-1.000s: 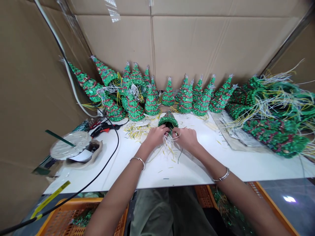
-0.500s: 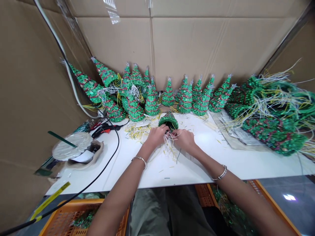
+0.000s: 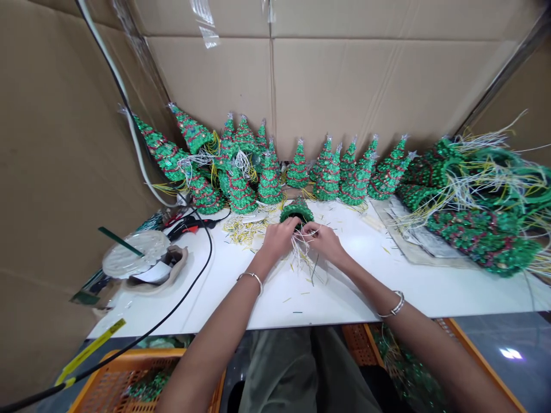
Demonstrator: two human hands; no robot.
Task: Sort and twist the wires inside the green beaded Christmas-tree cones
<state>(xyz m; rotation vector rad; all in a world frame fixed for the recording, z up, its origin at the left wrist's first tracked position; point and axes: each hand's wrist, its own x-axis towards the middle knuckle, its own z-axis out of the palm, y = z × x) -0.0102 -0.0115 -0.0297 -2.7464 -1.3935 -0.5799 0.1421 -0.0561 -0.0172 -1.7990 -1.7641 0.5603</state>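
A small green tinsel Christmas tree point(image 3: 297, 207) lies on its side on the white table, its open base facing me. White and yellow wires point(image 3: 298, 248) spill out of the base toward me. My left hand point(image 3: 280, 234) is at the left of the opening, fingers closed on the wires by the rim. On the other side, my right hand point(image 3: 323, 240) pinches some white wires between thumb and fingers, slightly apart from the rim. The inside of the tree is dark, and the fingertips are partly hidden.
Finished-looking trees point(image 3: 328, 178) stand along the cardboard wall point(image 3: 336, 86). More trees with loose wires point(image 3: 482, 235) pile up at right. Yellow wire scraps point(image 3: 245, 230), a black-and-red tool point(image 3: 189, 226) and a plastic-lidded container point(image 3: 138, 255) are at left. A black cable point(image 3: 189, 304) crosses the table. Orange crates point(image 3: 107, 378) stand below.
My right hand has drawn slightly away from the tree's opening, with white wires in its fingers. My left hand stays at the rim. The whole view has shifted a little.
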